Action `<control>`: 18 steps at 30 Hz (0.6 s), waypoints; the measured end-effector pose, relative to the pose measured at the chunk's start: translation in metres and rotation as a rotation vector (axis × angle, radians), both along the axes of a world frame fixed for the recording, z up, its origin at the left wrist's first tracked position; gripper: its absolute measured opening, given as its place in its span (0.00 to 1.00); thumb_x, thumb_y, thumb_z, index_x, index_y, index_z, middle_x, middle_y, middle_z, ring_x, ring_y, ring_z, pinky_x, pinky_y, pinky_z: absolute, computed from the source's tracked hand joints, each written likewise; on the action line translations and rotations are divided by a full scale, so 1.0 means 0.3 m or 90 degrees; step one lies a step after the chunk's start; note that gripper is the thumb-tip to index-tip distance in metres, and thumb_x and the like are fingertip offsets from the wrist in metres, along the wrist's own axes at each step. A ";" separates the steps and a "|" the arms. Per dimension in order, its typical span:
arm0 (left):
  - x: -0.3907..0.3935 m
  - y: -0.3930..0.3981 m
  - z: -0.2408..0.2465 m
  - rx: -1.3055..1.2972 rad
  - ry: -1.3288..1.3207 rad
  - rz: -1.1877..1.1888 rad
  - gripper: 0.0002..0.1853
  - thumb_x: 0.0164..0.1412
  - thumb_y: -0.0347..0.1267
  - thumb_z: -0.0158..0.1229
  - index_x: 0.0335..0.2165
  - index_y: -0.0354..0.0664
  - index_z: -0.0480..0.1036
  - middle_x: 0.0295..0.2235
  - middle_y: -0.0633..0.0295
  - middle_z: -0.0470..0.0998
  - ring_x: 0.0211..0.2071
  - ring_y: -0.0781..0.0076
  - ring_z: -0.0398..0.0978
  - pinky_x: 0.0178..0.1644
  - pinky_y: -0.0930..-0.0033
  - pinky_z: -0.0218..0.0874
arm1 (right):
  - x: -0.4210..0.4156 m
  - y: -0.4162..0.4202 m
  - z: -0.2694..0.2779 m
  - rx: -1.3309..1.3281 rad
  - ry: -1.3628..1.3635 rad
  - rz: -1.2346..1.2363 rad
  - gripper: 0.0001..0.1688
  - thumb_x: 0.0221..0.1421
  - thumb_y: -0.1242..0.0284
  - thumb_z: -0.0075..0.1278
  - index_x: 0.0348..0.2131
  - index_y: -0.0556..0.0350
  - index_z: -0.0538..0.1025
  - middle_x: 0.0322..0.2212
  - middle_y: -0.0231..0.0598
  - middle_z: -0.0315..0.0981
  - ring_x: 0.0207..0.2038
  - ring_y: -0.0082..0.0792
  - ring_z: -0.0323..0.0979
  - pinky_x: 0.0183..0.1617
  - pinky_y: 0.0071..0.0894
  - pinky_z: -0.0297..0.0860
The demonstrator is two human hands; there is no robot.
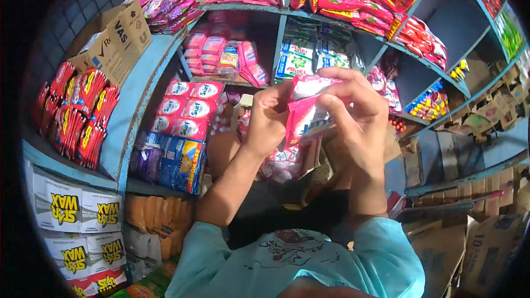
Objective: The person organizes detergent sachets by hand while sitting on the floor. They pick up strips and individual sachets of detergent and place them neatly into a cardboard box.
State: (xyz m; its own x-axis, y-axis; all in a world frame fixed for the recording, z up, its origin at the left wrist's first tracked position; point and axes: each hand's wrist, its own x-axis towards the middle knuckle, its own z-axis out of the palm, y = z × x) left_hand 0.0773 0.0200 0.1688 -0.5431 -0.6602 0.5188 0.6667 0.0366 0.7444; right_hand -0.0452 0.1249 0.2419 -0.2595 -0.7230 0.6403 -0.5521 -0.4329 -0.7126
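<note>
My left hand [269, 118] and my right hand [358, 107] are raised before my chest, with a pink and white detergent sachet pack [310, 109] between them. The left fingers grip its left edge, and the right thumb and fingers pinch its upper right part. The pack is folded or made up of joined sachets; which of these I cannot tell. Below it, over my lap, is an open cardboard box [311, 155] with red and white packs [283, 161] in it, partly hidden by my left hand and the pack.
Blue shelves [151, 78] curve around me. They hold pink Surf packs [186, 105], green and white Ariel packs [296, 58], red sachets [83, 111] and a Unilever carton [120, 45]. Star Wax boxes [78, 211] are stacked at the lower left. Cardboard [439, 252] stands at the lower right.
</note>
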 end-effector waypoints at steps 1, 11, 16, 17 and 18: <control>0.007 -0.003 -0.008 -0.001 -0.008 -0.023 0.14 0.62 0.25 0.60 0.47 0.34 0.76 0.37 0.64 0.81 0.38 0.81 0.76 0.44 0.77 0.67 | 0.002 -0.004 -0.007 -0.021 0.002 -0.011 0.03 0.52 0.82 0.60 0.30 0.63 0.81 0.38 0.44 0.79 0.42 0.30 0.76 0.46 0.27 0.71; 0.052 0.000 -0.076 0.232 0.120 -0.333 0.41 0.70 0.61 0.32 0.56 0.33 0.67 0.55 0.48 0.73 0.57 0.56 0.70 0.63 0.52 0.59 | -0.018 0.000 -0.007 -0.016 -0.081 0.117 0.03 0.48 0.83 0.63 0.28 0.62 0.83 0.32 0.40 0.80 0.39 0.29 0.75 0.45 0.28 0.70; -0.079 -0.105 -0.202 0.245 -0.179 -0.532 0.31 0.62 0.43 0.62 0.56 0.34 0.67 0.53 0.55 0.74 0.57 0.63 0.70 0.63 0.60 0.58 | -0.075 -0.008 0.037 -0.022 0.032 0.423 0.04 0.45 0.74 0.66 0.24 0.55 0.84 0.25 0.37 0.80 0.31 0.31 0.68 0.53 0.46 0.64; -0.109 -0.110 -0.220 0.251 -0.197 -0.606 0.31 0.60 0.42 0.64 0.56 0.34 0.68 0.52 0.55 0.74 0.56 0.64 0.70 0.63 0.60 0.59 | -0.083 -0.029 0.041 -0.037 0.028 0.517 0.05 0.45 0.72 0.67 0.24 0.54 0.84 0.26 0.35 0.81 0.31 0.31 0.71 0.49 0.40 0.64; -0.134 -0.104 -0.231 0.228 -0.231 -0.644 0.32 0.58 0.41 0.65 0.55 0.34 0.68 0.52 0.56 0.75 0.55 0.64 0.71 0.62 0.61 0.60 | -0.091 -0.050 0.044 -0.053 0.021 0.610 0.06 0.46 0.71 0.67 0.24 0.53 0.84 0.27 0.34 0.82 0.31 0.30 0.73 0.45 0.35 0.63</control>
State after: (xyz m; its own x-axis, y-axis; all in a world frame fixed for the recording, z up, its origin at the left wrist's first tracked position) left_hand 0.0371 -0.0111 0.0994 -0.9920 0.0883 0.0904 0.0113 -0.6509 0.7591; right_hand -0.0723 0.1098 0.2552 0.4363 -0.5708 0.6956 0.0432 -0.7589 -0.6498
